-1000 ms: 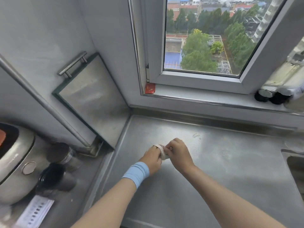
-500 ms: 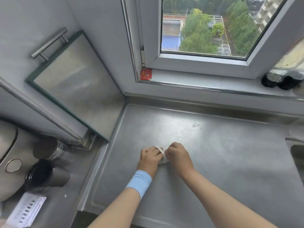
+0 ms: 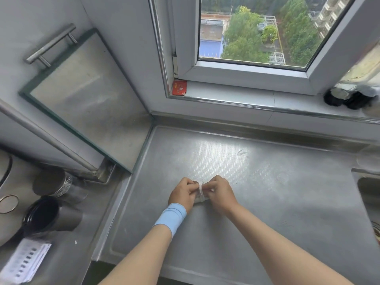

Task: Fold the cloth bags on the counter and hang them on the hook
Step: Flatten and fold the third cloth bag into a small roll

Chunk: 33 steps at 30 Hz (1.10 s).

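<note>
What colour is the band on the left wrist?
Light blue, plain with no pattern; the wristband shows best in the head view.

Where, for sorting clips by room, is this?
Probably a kitchen on a high floor: a stainless steel counter with a sink at its right, metal cups at the left, a window looking down on treetops. The left hand and right hand pinch a cloth bag.
</note>
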Motion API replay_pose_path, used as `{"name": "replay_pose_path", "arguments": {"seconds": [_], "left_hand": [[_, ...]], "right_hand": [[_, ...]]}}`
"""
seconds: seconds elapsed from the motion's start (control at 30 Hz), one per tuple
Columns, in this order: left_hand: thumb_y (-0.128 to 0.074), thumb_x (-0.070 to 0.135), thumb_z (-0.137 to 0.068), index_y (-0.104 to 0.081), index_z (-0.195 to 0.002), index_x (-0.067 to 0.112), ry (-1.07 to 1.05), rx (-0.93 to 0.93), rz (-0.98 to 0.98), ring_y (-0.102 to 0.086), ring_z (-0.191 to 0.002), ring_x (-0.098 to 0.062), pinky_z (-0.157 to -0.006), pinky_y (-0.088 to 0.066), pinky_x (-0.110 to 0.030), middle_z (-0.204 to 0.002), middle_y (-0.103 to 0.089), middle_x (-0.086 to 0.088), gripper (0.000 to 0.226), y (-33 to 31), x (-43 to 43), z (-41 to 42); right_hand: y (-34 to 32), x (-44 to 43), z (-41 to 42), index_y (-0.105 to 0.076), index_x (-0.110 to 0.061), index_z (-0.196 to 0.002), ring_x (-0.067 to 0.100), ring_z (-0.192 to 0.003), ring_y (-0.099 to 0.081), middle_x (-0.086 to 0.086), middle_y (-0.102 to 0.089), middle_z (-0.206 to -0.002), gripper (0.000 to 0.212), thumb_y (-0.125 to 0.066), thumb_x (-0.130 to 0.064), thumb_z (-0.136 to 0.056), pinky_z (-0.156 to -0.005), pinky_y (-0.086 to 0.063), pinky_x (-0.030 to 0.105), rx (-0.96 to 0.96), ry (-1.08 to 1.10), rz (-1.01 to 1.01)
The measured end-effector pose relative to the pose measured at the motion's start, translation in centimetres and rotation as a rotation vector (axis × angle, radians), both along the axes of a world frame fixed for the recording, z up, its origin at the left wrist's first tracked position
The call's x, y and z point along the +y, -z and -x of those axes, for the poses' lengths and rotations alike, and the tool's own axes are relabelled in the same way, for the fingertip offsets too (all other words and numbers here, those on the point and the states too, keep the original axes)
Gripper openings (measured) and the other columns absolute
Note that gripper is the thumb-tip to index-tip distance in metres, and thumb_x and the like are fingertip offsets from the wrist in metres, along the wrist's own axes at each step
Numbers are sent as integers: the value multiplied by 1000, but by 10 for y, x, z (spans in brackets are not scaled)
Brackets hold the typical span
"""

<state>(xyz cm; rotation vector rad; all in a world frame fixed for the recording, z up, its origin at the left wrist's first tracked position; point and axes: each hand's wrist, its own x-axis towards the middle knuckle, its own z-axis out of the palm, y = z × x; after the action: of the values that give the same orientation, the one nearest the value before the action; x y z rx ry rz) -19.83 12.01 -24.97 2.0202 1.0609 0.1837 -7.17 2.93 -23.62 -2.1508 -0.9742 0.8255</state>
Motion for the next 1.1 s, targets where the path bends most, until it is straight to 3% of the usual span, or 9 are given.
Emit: {"name": "replay_pose_path", "arguments": {"seconds": [0.13,0.3,0.43,0.53,0.6,0.73,0.87,0.97,1.1], "left_hand": [[-71,18,-84,-76,-89,18,-7,-13,15,-58,-79,-9,-76,-42,-13,-87,-56,11,7,-6,7,-2],[-67,10,-85,-72,-85,10,0,5,-101,-52,-78,-10,-76,-41,-15,-83,-54,7,5,-12,5,-1],[-61,15,-90,-64,-87,11,21,-7,-63,-51,-83,-12,-74,-40,-17,-87,-57,5,6,-15,6,4],[-56,15,-92,-60,-92,13,36,4,-5,-49,-85,-13,-74,-35,-17,-92,-56,4,5,-15,6,4],[-55,20,-91,-59,-90,21,-19,-19,121,-52,-83,-15,-82,-45,-25,-91,-58,4,4,-15,6,4],[-60,30,-87,-60,-80,37,-125,-84,341,-58,-81,-18,-79,-59,-42,-98,-59,-3,10,-17,5,5],[-67,21,-81,-58,-108,37,-71,60,124,-53,-92,-9,-84,-46,-21,-115,-47,3,33,-24,9,9],[-69,37,-80,-48,-133,36,68,318,-11,-38,-122,-15,-101,-38,-29,-130,-36,5,57,-24,15,14],[-65,40,-82,-49,-131,31,158,376,-64,-29,-126,-20,-106,-30,-32,-131,-37,3,53,-24,17,11]], "right_hand": [[-7,3,-1,-76,-28,-89,12,-102,-46,-13,-53,-93,18,-60,-20,-86,-88,-40,22,34,-30,69],[-16,7,1,-74,-30,-72,6,-84,-60,-16,-65,-71,24,-66,-53,-74,-82,-49,32,-53,27,110],[-15,8,1,-68,-30,-77,9,-83,-59,-14,-62,-77,18,-61,-46,-83,-86,-43,35,-186,-26,125],[-12,8,5,-63,-30,-101,14,-92,-57,-12,-58,-90,16,-60,-33,-86,-89,-43,36,-221,2,69],[-8,8,8,-60,-32,-115,14,-92,-55,-9,-55,-94,27,-60,-27,-88,-85,-45,35,-240,-76,-19],[-8,10,7,-74,-29,-103,15,-96,-57,-7,-62,-102,16,-64,-31,-91,-80,-45,33,-308,-194,1],[-10,11,6,-76,-26,-96,13,-91,-61,-12,-63,-99,14,-66,-35,-90,-75,-44,28,-240,-100,40],[-10,11,4,-76,-28,-91,10,-86,-60,-13,-63,-94,17,-65,-41,-90,-73,-44,27,-190,-75,44],[-20,14,0,-77,-27,-85,4,-80,-60,-14,-69,-85,15,-67,-38,-87,-69,-41,20,18,-17,3]]}}
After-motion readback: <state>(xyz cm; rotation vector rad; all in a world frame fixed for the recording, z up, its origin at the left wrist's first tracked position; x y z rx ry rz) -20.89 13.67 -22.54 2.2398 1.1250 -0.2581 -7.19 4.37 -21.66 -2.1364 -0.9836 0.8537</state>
